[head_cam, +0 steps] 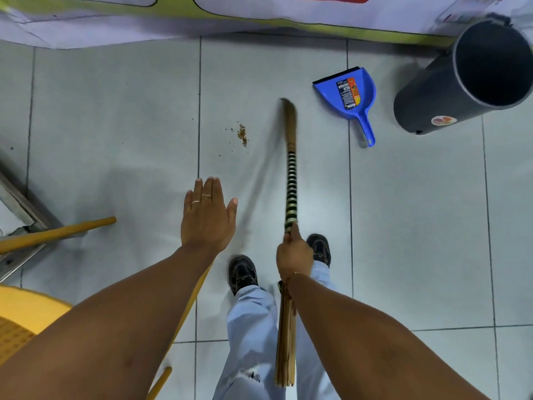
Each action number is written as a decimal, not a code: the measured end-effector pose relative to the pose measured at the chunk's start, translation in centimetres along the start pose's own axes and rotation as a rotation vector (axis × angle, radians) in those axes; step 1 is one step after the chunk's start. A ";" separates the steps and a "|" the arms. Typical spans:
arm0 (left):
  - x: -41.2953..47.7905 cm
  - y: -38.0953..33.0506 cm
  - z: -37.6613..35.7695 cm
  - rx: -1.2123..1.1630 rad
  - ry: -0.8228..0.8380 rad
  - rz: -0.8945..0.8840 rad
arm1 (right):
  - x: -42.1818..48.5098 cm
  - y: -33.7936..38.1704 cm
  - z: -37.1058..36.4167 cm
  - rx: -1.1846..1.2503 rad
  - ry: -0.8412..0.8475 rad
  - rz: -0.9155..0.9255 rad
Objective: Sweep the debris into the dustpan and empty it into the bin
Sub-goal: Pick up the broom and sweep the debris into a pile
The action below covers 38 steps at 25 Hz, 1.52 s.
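Observation:
A small pile of brown debris lies on the grey tiled floor ahead of me. My right hand is shut on a straw broom with a black-and-green banded handle; its bristle tip hangs blurred to the right of the debris, and its butt end runs down under my forearm. My left hand is held flat, palm down, fingers together, holding nothing. A blue dustpan lies on the floor to the right, handle toward me. A dark grey bin stands empty at the far right.
A yellow plastic chair and a yellow stick are at the left, beside a metal frame. A printed banner lies along the far edge of the floor. My two feet stand below the broom.

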State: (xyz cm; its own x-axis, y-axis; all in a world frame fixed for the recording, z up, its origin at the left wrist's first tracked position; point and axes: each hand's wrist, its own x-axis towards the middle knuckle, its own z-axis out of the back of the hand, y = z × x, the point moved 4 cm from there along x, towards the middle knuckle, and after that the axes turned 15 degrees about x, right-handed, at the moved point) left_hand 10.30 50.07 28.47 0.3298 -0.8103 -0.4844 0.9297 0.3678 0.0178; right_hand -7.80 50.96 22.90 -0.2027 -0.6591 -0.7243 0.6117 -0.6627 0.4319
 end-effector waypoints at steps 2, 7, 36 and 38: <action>-0.1 -1.0 0.1 -0.033 -0.012 -0.024 | 0.2 -1.2 2.4 0.029 -0.092 -0.042; -0.3 -2.6 -0.3 -0.052 -0.021 -0.070 | 3.1 -2.8 4.4 -0.015 -0.046 -0.307; 14.2 -7.8 7.2 -0.124 -0.042 0.185 | 21.4 20.9 7.9 -0.321 0.125 0.189; 17.0 -9.7 7.2 -0.152 -0.010 0.243 | 25.8 23.8 8.7 -0.461 0.187 0.205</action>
State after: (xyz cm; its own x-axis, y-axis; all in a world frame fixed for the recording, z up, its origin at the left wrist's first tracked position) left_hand 8.05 29.42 26.38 0.5419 -0.6944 -0.4735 0.7884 0.6151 0.0002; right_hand -5.12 15.14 19.18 0.0698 -0.6559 -0.7516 0.9052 -0.2749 0.3240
